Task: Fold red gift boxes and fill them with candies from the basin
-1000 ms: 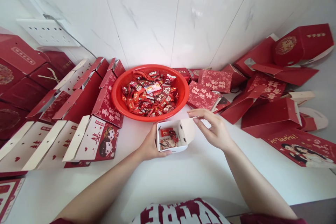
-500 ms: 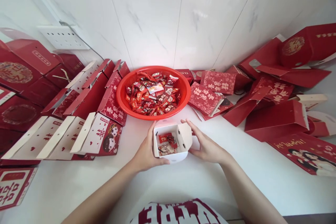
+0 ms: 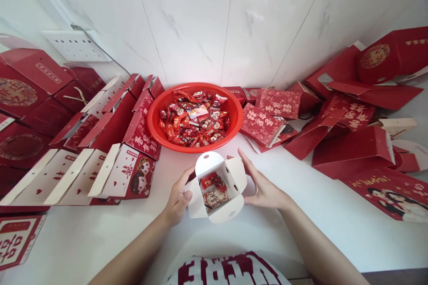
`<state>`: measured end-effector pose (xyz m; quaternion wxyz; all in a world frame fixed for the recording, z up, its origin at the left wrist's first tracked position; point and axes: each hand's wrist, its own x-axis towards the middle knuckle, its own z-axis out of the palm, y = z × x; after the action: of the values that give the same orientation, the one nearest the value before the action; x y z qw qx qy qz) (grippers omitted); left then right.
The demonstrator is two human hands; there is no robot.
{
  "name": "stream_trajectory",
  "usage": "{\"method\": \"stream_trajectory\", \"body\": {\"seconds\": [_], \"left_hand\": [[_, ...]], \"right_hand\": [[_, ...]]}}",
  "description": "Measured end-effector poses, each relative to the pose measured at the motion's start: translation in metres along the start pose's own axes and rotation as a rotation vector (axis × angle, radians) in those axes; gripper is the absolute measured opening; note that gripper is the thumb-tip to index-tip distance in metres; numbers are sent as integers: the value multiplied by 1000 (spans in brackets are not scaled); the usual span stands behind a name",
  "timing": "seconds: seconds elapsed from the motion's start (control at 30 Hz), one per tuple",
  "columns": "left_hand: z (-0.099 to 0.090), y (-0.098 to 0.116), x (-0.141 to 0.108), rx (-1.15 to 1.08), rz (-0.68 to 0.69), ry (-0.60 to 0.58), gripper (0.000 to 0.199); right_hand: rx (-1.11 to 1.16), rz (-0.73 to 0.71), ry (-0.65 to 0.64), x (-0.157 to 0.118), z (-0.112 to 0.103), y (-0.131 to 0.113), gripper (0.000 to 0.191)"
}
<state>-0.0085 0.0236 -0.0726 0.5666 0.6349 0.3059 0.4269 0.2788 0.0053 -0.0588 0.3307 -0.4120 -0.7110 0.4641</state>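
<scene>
A small white-lined gift box point(image 3: 219, 214) stands between my hands with its flaps spread outward, its open top facing me. Inside lie several wrapped candies point(image 3: 216, 197) in red and cream wrappers. My left hand point(image 3: 179, 200) grips the box's left flap, thumb on top and fingers behind it. On the other side, my right hand point(image 3: 262, 185) has its fingers around the right flap and side; some fingertips are hidden behind the box. Just beyond the box is a red plastic basket point(image 3: 195, 148) full of wrapped candies point(image 3: 197, 120).
Red and white gift boxes point(image 3: 117, 171) stand in rows at the left. Several red boxes point(image 3: 351, 149) lie in a loose pile at the right. Behind the white table point(image 3: 287, 245) rises a tiled wall point(image 3: 194, 22) with a socket strip point(image 3: 76, 46).
The box's top and bottom flaps have swung outward, and its left flap is now folded out. My left hand has shifted slightly left and down onto that flap.
</scene>
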Motion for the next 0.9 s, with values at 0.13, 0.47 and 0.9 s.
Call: {"method": "stream_trajectory", "body": {"seconds": [0.13,0.47,0.9], "left_hand": [[-6,-1,-2,155,152,-71,68],[-17,0,2,142,65,-178,56],[-19,12,9,152,70,-252,41]], "right_hand": [[44,-25,9,1,2,2,121],[91,-76,58,5,8,-10,57],[38,-197,18,8,3,-4,38]]}}
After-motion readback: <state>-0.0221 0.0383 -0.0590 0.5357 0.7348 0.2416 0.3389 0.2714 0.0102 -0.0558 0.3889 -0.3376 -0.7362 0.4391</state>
